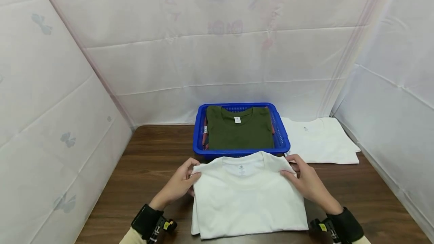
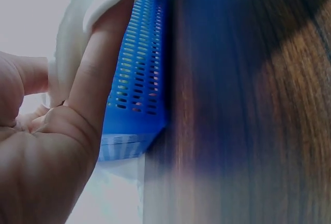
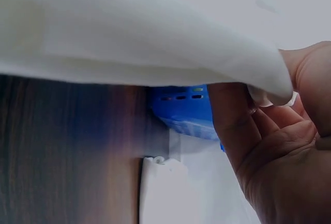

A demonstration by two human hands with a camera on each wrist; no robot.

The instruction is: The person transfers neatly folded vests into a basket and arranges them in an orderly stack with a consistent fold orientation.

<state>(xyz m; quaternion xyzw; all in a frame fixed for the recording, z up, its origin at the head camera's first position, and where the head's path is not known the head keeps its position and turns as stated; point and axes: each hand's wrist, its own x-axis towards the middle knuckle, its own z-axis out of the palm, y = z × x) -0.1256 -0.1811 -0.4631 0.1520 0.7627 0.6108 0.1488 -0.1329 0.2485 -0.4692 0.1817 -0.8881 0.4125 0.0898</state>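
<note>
White shirt (image 1: 249,202), finger-pinched by left hand (image 1: 180,182) at ten o'clock and right hand (image 1: 306,182) at two, likely stays neatest under even tension.

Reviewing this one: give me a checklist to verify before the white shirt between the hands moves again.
1. Left hand pinching the white shirt: ok.
2. Right hand pinching its opposite shoulder: ok.
3. Shirt layers aligned: not ok; a lower layer sticks out at lower left in the head view.
4. Blue basket upright: ok.
5. Green shirt inside it: ok.
6. Shirt's underside smooth: cannot tell.
</note>
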